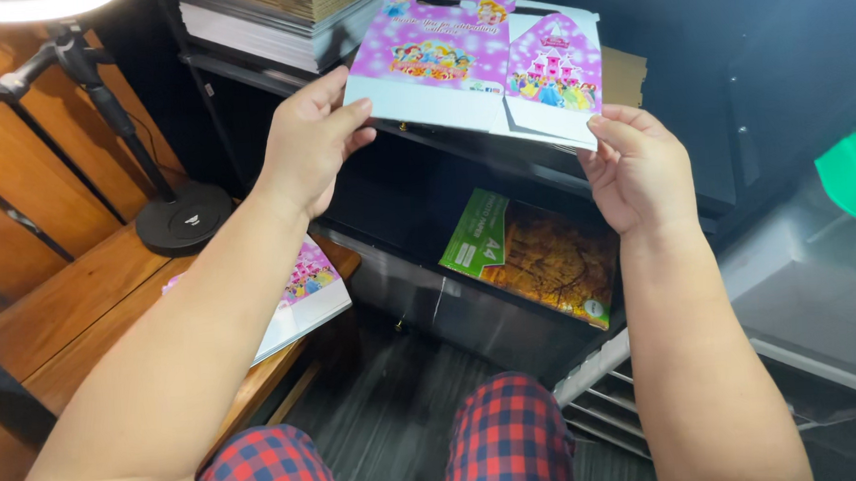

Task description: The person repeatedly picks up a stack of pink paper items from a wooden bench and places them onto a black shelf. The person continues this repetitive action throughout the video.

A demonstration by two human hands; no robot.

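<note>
I hold a flat, unfolded pink cardboard box printed with cartoon figures and a castle, raised in front of a dark shelf. My left hand grips its lower left edge, thumb on the white underside. Its lower right corner is pinched by my right hand. A second flat pink box lies on the wooden table under my left forearm.
A lamp stand with a round black base stands on the wooden table at left. A green and brown paper ream leans in the lower shelf. Stacked card sheets sit on top. My legs in red plaid shorts are below.
</note>
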